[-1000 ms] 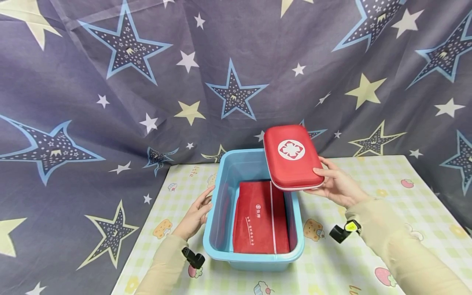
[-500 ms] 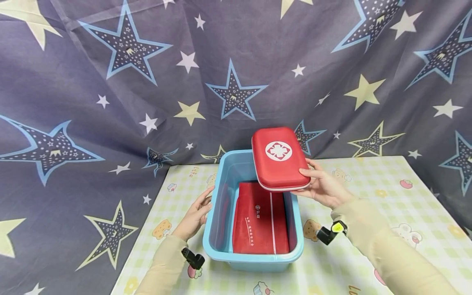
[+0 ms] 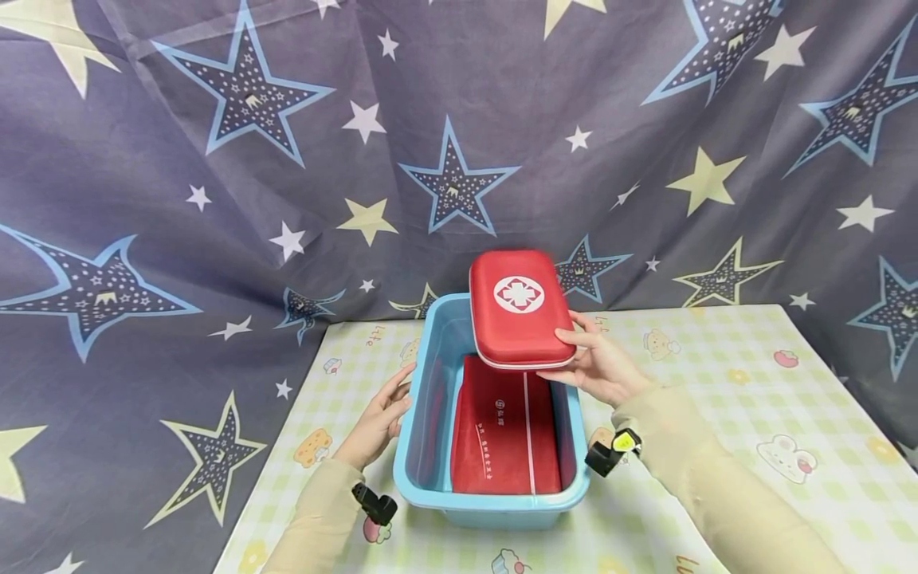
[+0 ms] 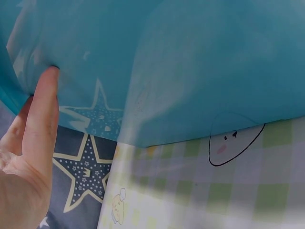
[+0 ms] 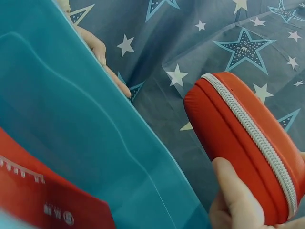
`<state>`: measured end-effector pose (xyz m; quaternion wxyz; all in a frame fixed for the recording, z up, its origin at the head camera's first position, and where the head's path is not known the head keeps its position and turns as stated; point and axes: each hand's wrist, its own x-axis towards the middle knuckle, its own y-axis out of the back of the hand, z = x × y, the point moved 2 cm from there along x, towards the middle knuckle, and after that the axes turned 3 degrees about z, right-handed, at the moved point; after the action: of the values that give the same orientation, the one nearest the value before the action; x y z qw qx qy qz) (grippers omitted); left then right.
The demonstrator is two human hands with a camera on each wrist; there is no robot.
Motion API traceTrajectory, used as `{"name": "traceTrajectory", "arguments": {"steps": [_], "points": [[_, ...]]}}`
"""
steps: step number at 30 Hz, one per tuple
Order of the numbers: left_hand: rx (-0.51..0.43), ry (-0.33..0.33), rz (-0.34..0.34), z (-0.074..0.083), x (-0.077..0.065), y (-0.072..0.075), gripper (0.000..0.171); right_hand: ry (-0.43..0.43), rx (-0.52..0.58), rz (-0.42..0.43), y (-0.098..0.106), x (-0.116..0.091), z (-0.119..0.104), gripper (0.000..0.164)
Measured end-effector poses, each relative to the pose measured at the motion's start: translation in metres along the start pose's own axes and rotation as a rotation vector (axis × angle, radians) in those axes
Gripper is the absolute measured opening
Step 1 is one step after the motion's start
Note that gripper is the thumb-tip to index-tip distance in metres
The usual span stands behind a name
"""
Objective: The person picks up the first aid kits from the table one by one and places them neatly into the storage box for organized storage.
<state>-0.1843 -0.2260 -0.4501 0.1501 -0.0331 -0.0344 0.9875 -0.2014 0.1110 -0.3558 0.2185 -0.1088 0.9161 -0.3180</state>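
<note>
A red zippered first-aid case (image 3: 502, 335) with a white cross emblem is held by my right hand (image 3: 606, 368) at its near right corner. It hangs tilted above the far part of a blue plastic bin (image 3: 495, 501). Its white zipper (image 5: 252, 129) shows in the right wrist view. Inside the bin lies a flat red item (image 3: 495, 450) with white print and a white stripe; the case hides its far end. My left hand (image 3: 378, 422) rests against the bin's left outer side, its fingers (image 4: 44, 109) fairly straight on the wall in the left wrist view.
The bin stands on a table with a green-and-white checked cloth (image 3: 688, 359) printed with cartoon figures. Behind the table hangs a dark curtain (image 3: 301, 199) with stars. Each wrist carries a small black camera (image 3: 374, 504).
My right hand has carried the first-aid case leftward, from over the bin's right rim to above its far middle. The left hand and the bin stay in place.
</note>
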Motion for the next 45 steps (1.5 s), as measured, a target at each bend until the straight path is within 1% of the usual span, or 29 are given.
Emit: {"name": "traceTrajectory", "arguments": {"steps": [7,12,14,19,23,28,35,39,45], "points": [[0.004,0.016,0.004,-0.002,0.000,-0.001,0.060,0.000,0.043,-0.014,-0.011,0.011,0.010,0.066],[-0.005,0.006,-0.007,-0.004,0.000,-0.002,0.059,0.033,0.053,-0.027,-0.018,0.018,0.014,0.059],[-0.008,0.002,-0.010,-0.004,0.000,-0.003,0.059,0.049,0.031,-0.012,-0.020,0.019,0.016,0.058],[-0.011,-0.011,-0.015,-0.004,0.000,-0.003,0.059,0.086,-0.050,0.033,-0.025,0.021,0.024,0.065],[-0.010,-0.020,-0.025,-0.004,0.002,-0.004,0.060,0.105,-0.077,0.054,-0.027,0.023,0.030,0.067],[0.003,-0.017,-0.026,-0.005,0.002,-0.002,0.059,0.085,-0.103,0.071,-0.030,0.025,0.037,0.068],[0.023,-0.012,-0.023,-0.003,0.002,0.000,0.059,0.028,-0.106,0.103,-0.033,0.026,0.045,0.067],[0.018,-0.002,-0.015,-0.002,0.002,0.000,0.059,0.007,-0.125,0.102,-0.033,0.025,0.049,0.065],[0.019,0.013,0.001,-0.002,0.001,0.001,0.058,-0.024,-0.185,0.099,-0.035,0.022,0.054,0.065]]}}
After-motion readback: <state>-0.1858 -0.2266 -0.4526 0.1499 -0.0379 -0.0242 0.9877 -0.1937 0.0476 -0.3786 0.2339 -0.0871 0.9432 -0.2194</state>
